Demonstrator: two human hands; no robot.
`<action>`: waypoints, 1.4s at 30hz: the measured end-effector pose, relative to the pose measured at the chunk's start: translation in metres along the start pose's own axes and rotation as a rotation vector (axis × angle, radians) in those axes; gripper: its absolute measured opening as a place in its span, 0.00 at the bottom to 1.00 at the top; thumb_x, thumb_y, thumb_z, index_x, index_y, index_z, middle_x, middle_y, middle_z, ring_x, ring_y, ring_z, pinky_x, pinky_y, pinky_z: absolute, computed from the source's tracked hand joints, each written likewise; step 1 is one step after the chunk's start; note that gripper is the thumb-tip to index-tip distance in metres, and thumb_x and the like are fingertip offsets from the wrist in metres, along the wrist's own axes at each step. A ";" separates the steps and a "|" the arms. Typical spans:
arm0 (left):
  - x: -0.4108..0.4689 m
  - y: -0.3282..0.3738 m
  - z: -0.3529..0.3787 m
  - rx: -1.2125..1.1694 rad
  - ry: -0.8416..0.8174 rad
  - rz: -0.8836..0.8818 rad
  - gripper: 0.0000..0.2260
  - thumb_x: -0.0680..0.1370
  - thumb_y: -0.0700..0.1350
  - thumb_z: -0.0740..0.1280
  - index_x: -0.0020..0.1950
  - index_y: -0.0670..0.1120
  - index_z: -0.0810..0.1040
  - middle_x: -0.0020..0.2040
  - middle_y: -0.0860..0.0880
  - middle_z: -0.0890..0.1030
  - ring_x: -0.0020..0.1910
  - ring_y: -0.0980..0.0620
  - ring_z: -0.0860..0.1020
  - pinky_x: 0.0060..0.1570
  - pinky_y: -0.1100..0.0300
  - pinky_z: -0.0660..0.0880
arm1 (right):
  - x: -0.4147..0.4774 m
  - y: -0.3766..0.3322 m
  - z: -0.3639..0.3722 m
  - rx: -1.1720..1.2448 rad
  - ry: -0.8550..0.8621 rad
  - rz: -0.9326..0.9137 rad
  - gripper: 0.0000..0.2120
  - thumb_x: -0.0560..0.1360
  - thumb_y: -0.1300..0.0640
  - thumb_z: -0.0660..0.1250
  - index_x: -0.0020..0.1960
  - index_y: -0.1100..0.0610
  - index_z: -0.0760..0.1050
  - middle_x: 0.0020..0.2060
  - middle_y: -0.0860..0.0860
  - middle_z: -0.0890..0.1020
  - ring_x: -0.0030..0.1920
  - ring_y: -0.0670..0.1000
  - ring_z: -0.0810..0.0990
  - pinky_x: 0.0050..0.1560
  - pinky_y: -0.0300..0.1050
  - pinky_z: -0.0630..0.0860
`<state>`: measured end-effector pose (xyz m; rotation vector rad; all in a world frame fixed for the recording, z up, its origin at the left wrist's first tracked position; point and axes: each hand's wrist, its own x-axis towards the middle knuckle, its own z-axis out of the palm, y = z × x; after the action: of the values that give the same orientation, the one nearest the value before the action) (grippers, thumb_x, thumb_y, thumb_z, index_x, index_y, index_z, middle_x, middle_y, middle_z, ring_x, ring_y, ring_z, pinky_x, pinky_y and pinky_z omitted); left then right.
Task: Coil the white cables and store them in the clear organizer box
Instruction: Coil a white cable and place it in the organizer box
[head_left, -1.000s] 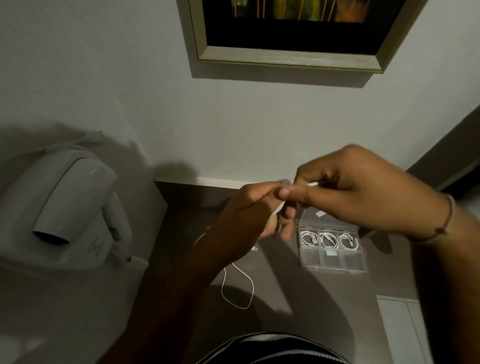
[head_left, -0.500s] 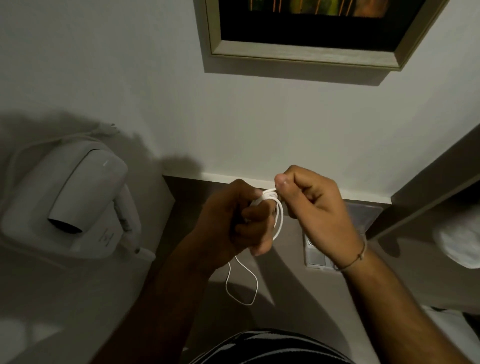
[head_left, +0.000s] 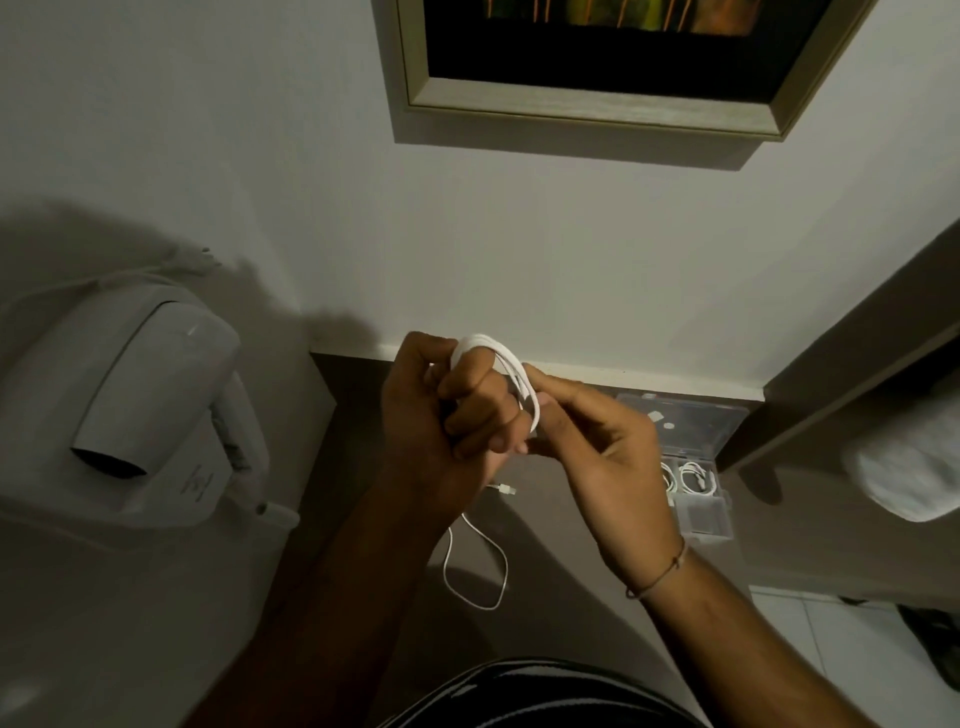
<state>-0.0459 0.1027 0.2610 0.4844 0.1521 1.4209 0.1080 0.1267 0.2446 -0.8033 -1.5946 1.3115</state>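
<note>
The left hand is curling shut around loops of the white cable, which are going around its fingers. The right hand is pinching the same loops just beside it. The rest of the cable is hanging down onto the brown counter. The clear organizer box is sitting open behind the right hand, holding more coiled cables.

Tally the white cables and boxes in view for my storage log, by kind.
White cable being coiled around the left hand, pinched by the right hand: 1
Coiled white cables visible inside the box: 2
Clear plastic organizer box: 1
Total: 4
</note>
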 end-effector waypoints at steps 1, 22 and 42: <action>0.000 -0.001 -0.002 0.008 0.020 0.022 0.16 0.76 0.47 0.58 0.30 0.49 0.58 0.21 0.51 0.54 0.20 0.53 0.45 0.26 0.61 0.59 | -0.002 0.000 0.000 0.044 -0.012 0.028 0.15 0.83 0.63 0.65 0.67 0.61 0.82 0.56 0.52 0.89 0.56 0.51 0.88 0.52 0.42 0.86; 0.000 -0.058 -0.067 0.783 0.279 -0.357 0.14 0.87 0.38 0.62 0.69 0.42 0.83 0.62 0.45 0.88 0.65 0.49 0.85 0.68 0.59 0.80 | -0.029 0.044 -0.094 -0.206 0.339 0.221 0.12 0.74 0.66 0.78 0.57 0.59 0.87 0.48 0.48 0.91 0.49 0.49 0.90 0.48 0.36 0.84; 0.115 -0.240 -0.216 1.421 0.414 -0.701 0.08 0.82 0.31 0.69 0.55 0.26 0.84 0.43 0.40 0.77 0.45 0.48 0.73 0.39 0.59 0.69 | 0.000 0.264 -0.201 -0.510 0.289 0.669 0.05 0.72 0.69 0.78 0.48 0.65 0.89 0.45 0.60 0.90 0.45 0.52 0.87 0.57 0.46 0.83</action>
<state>0.1076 0.2472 -0.0095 1.1174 1.5618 0.4969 0.2780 0.2661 -0.0040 -1.8742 -1.4889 1.1446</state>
